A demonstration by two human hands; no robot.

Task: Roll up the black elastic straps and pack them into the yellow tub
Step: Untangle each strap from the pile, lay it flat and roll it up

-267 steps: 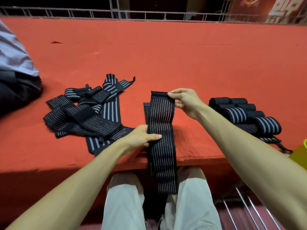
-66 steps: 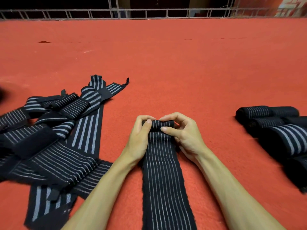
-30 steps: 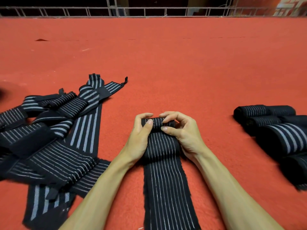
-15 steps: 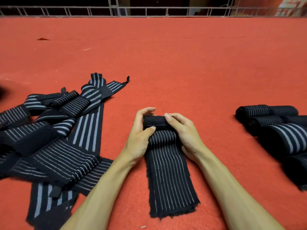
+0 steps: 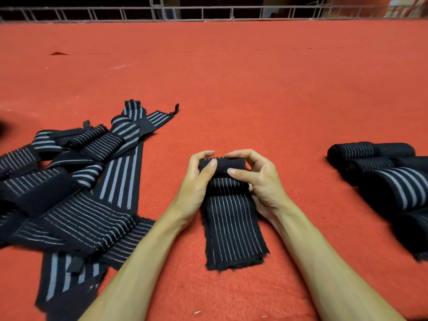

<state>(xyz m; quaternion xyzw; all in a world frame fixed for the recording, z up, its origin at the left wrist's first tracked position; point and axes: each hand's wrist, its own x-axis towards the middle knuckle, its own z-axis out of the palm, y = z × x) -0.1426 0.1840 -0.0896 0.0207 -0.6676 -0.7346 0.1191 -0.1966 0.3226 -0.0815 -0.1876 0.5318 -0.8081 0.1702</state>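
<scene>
Lying on the left side of the red tabletop (image 5: 231,77) is a messy pile of loose straps (image 5: 76,195). They are black with pale lines. Some have fat lines and some have thin ones. They lie flat and cross over each other, and the pile runs off the left edge of the view.

Next, near the middle, comes the left grip (image 5: 196,181). It holds the left end of the strap roll (image 5: 223,166). Its fingers curl over the far side and its thumb sits on top.

The strap roll is part of one black strap (image 5: 231,223) with thin pale lines. The far end is wound into a small fat roll. The rest lies flat on the tabletop and points back toward the person. Its fuzzy cut end lies between the two bare arms.

The right grip (image 5: 261,184) holds the right end of the roll. Its fingers bend over the top and its thumb presses on the near side. Both grips are grasping the same roll.

Far to the right, well apart from the hands, sits a bunch of rolled straps (image 5: 382,177), side by side and touching.

A metal rail (image 5: 208,13) runs along the far edge.
</scene>
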